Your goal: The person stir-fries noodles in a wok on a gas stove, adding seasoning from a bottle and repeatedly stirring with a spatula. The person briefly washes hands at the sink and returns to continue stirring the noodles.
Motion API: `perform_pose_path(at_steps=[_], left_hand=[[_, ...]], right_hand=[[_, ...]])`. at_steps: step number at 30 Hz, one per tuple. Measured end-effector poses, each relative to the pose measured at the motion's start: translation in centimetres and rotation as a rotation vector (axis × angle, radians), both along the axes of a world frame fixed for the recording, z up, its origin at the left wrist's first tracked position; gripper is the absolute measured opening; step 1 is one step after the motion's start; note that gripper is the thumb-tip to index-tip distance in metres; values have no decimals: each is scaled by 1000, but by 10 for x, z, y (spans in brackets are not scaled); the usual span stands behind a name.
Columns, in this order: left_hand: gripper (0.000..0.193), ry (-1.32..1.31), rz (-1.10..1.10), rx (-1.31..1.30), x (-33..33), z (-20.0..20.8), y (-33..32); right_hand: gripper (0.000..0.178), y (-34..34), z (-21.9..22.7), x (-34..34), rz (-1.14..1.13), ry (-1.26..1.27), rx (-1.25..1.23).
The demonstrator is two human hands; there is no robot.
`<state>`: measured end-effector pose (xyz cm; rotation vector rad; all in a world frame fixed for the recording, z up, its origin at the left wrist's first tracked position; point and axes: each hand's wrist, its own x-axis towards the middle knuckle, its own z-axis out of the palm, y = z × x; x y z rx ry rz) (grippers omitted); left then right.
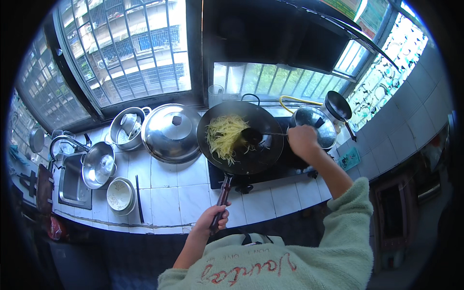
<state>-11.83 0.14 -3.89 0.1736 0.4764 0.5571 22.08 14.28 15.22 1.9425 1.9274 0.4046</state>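
A dark wok (pixel 263 159) sits on the black gas stove (pixel 285 175). Pale yellow shredded vegetable (pixel 226 135), in thin strips, lies heaped in its left half. My left hand (pixel 212 218) is wrapped round the wok's brown handle (pixel 224 197), which points toward me. Over the wok's right rim, my right hand (pixel 303 141) grips a dark ladle (pixel 252 136) by its thin handle. The ladle's bowl rests against the right side of the heap, and its contents cannot be made out.
Left of the wok lies a large domed steel lid (pixel 166 145). Farther left are a steel pot (pixel 126 140), a steel basin (pixel 98 166), stacked bowls (pixel 119 195), black chopsticks (pixel 138 198) and the sink (pixel 73 180). A glass-lidded pan (pixel 316 121) stands right; a range hood (pixel 285 36) hangs above.
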Motion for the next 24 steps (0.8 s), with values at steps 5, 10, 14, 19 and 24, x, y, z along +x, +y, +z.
perform_pose_path(at_steps=[5,10,14,19,24], left_hand=[[41,83,21,20,16,-2,-7],[41,46,9,41,19,-3,-8],[41,50,-2,45,22,-1,-9],[41,100,0,18,21,-1,-7],[41,57,-21,42,21,-1,-6]], right_hand=[[21,69,7,38,-101,49,-196],[45,92,-67,32,-253,402,-141],[50,76,-85,17,-269,558,-50],[40,47,-32,22,-42,364,127],[35,52,-3,21,9,111,187]])
